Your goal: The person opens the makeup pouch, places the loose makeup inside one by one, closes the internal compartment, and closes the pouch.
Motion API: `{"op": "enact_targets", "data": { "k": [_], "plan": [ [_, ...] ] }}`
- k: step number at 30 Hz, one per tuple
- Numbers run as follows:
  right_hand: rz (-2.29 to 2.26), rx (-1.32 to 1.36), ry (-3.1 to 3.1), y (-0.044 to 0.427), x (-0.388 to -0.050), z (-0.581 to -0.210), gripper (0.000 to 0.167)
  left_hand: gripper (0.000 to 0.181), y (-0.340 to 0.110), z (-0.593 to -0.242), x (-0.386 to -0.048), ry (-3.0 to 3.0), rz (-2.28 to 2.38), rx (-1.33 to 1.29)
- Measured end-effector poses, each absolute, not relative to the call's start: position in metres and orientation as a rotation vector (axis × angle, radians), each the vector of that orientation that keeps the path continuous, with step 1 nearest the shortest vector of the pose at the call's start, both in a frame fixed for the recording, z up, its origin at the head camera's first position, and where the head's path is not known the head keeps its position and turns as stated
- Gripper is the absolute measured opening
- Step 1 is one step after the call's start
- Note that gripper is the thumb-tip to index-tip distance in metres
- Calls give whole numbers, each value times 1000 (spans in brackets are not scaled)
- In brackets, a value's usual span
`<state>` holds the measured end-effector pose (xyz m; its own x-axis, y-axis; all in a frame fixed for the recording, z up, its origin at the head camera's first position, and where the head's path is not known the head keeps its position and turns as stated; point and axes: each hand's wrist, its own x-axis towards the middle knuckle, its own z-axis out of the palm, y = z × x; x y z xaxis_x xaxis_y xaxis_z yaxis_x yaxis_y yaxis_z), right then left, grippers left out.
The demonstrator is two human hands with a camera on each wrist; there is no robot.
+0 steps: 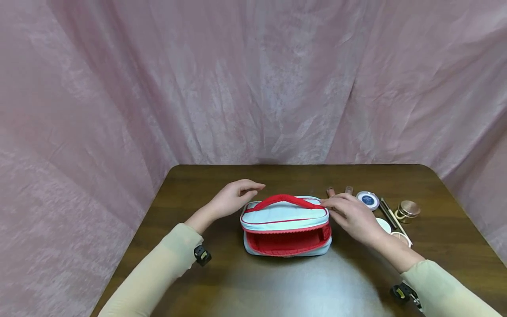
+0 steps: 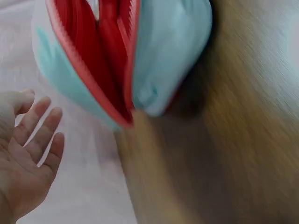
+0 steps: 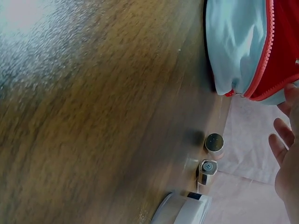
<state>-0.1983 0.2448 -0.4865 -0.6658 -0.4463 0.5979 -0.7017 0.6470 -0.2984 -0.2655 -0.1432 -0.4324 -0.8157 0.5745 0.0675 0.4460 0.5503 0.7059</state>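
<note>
A pale blue cosmetic bag (image 1: 285, 220) with red trim stands on the table, its front zip open on a red lining (image 2: 112, 46). The red handle (image 1: 283, 199) arches over its top. My left hand (image 1: 233, 198) is at the bag's upper left, holding nothing; its fingers (image 2: 44, 126) are spread apart from the bag in the left wrist view. My right hand (image 1: 354, 215) is at the upper right corner, its fingertips touching or very near the lid. In the right wrist view the right hand (image 3: 287, 140) has loosely bent fingers beside the zip edge (image 3: 266, 65).
Right of the bag lie a round blue-and-white compact (image 1: 368, 200), slim sticks (image 1: 390, 213), a gold-lidded jar (image 1: 408, 210) and pale round pieces (image 1: 383, 225), partly behind the right arm. Two small bottles (image 3: 211, 154) stand behind the right hand. A pink curtain (image 1: 253, 88) hangs behind the wooden table (image 1: 222, 281).
</note>
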Motion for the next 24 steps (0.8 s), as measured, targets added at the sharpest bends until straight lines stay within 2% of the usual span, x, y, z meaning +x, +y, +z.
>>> {"op": "enact_targets", "data": {
  "k": [9,24],
  "plan": [
    [751,738,-2483,241,-190,-491,34,36,-190,-470,-246,2631,1149,778],
    [947,487,-2600,237,-208,-478,21,33,-193,-484,-251,2544,1343,782]
  ]
}}
